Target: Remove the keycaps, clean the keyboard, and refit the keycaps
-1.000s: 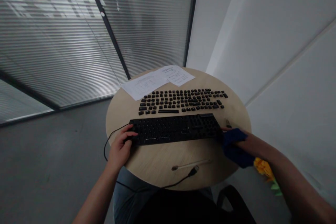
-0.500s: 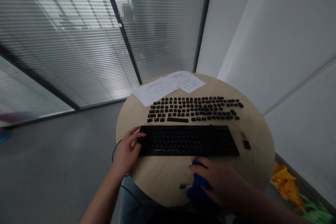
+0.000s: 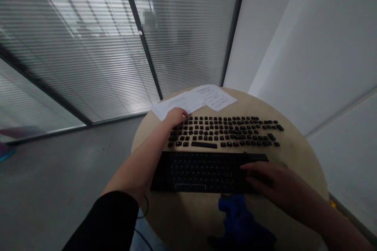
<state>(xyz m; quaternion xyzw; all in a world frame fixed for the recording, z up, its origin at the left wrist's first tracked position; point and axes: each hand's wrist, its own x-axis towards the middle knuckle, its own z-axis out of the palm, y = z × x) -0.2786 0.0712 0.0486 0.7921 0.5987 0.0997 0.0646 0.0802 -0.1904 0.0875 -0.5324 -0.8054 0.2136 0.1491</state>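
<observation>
My left hand (image 3: 176,117) reaches across to the back left corner of the laid-out black keycaps (image 3: 209,127). Its fingers are curled down and pinched at a keycap in the back row, which the fingertips largely hide. Below the rows lies a black keyboard (image 3: 191,172) with its keycaps off, partly covered by my left forearm. Over the keyboard's right end hovers or rests my right hand (image 3: 266,178), fingers stretched out and apart, holding nothing. A crumpled blue cloth (image 3: 235,215) lies at the near table edge, below the keyboard.
Two overlapping printed sheets (image 3: 216,98) lie at the back of the round wooden table (image 3: 297,157). A black cable (image 3: 144,210) hangs off the left edge. Glass partitions with blinds (image 3: 118,66) and a white wall (image 3: 324,47) stand behind.
My left hand has left the keyboard's left end and moved forward to the keycaps. My right hand has let go of the blue cloth and moved up to the keyboard's right end.
</observation>
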